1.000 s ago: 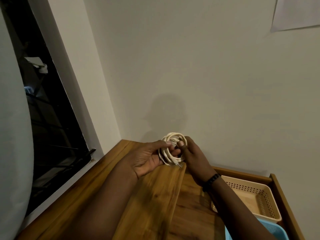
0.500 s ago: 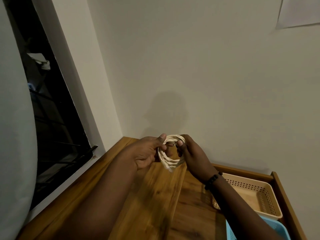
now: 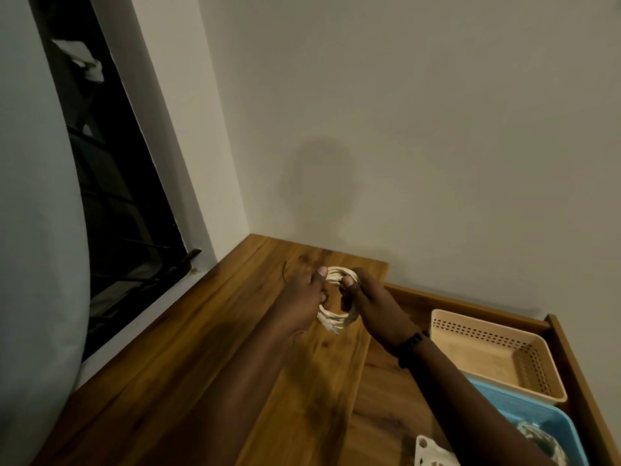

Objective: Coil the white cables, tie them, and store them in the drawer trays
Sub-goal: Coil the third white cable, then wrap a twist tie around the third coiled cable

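Far left: pale curtain (image 3: 30, 230), then dark window (image 3: 111, 183) w/ bars, white frame beside it. Wooden tabletop (image 3: 208, 364) runs from the window corner fwd; a thin dark tie (image 3: 284, 272) lies on it just left of the hands. Left hand (image 3: 302, 301) grips the left side of the coiled white cable (image 3: 336, 297), thumb up on top of the loop, fingers curled round the strands. Coil is held upright in the air above the tabletop, betw. both hands; a loose connector end pokes out at the bottom. Right hand (image 3: 373, 307) pinches the coil's right side, thumb on top, fingers wrapped behind; black wristband (image 3: 411, 344) on that wrist. Right of the arms: open wooden drawer (image 3: 571, 358) w/ a beige perforated tray (image 3: 487, 358) at the back, blue tray (image 3: 544, 422) nearer, touching it. Another pale cable bundle (image 3: 544, 445) sits in the blue tray, partly hidden by the forearm. White plastic piece (image 3: 430, 454) w/ holes at the bottom edge, can't tell what.
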